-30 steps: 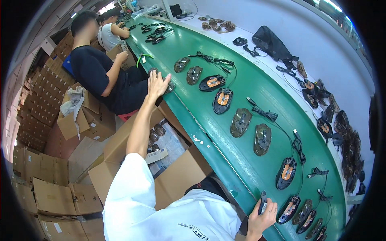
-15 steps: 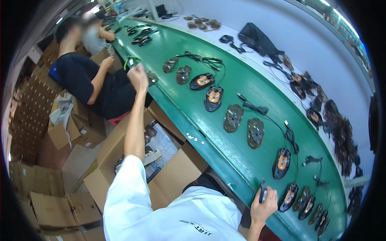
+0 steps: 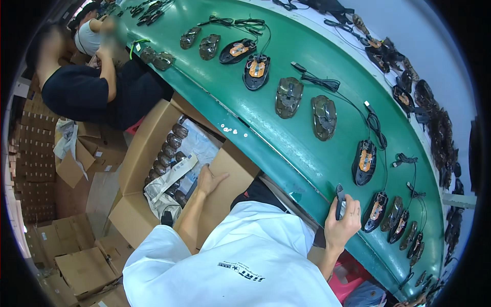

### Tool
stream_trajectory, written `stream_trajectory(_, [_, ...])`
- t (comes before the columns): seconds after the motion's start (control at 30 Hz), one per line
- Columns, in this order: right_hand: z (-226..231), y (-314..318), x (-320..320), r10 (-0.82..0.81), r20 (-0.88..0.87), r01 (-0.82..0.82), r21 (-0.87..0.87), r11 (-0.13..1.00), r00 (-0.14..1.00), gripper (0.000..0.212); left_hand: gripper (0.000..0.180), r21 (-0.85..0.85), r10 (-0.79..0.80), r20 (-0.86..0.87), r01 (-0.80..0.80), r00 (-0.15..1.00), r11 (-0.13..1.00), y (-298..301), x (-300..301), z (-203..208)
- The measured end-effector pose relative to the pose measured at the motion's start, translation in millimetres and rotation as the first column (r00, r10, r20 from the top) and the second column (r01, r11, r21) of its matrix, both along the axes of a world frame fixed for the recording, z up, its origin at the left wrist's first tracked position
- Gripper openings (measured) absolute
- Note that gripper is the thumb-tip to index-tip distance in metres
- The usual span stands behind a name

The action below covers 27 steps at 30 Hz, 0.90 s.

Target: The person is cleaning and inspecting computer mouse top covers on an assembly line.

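Note:
My left hand (image 3: 208, 181) reaches into an open cardboard carton (image 3: 134, 169), beside its right-hand flap. Its thumb stands apart from the fingers, and nothing shows in its grasp. Inside the carton, dark glossy mouse shells (image 3: 169, 150) lie in rows next to crumpled paper (image 3: 166, 185) and a pale sheet. At the near edge of the green work surface (image 3: 286, 153), my right hand (image 3: 343, 221) is closed round a small dark curved piece (image 3: 340, 198) with a grey side; its exact kind is unclear. Close by lies an opened mouse (image 3: 376, 211) with an orange-brown inner part.
Patterned mouse shells (image 3: 289, 98) and opened mice (image 3: 257, 71) with coiled cables (image 3: 376, 128) line the green surface. Small whitish bits (image 3: 234, 131) lie near its edge. A co-worker in a dark shirt (image 3: 76, 94) sits at the left. Further cartons (image 3: 84, 271) cover the floor.
My left hand has moved from above the far-left shells back down into the carton. Two shells now show where it was. My right hand still holds the dark piece; the view has shifted.

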State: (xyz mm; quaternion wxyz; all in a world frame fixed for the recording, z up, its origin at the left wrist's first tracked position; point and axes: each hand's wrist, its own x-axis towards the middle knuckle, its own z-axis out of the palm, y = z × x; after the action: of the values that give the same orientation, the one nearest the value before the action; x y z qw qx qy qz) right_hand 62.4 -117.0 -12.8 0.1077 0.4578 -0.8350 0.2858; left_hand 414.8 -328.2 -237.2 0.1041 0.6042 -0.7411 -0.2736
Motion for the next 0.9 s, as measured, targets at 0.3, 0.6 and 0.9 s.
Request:
stream_trajectory(0.3, [7.5, 0.5, 1.4, -0.036, 0.222, 0.013, 0.105, 0.994, 0.974, 0.036, 0.061, 0.227, -0.173, 0.147, 0.137, 0.974, 0.964, -42.5, 52.1, -96.7])
stream_trajectory(0.6, [8.9, 10.7, -1.6, -0.151, 0.227, 0.122, 0.135, 0.983, 0.962, 0.029, 0.037, 0.037, 0.143, 0.982, 0.875, -0.121, 0.483, 1.6, -107.9, 15.7])
stream_trajectory(0.9, [8.4, 2.7, -2.3, -0.176, 0.233, 0.152, 0.117, 0.981, 0.956, 0.028, 0.040, 0.672, 0.998, -0.067, 0.738, -0.014, 0.056, -11.4, -90.7, 46.0])
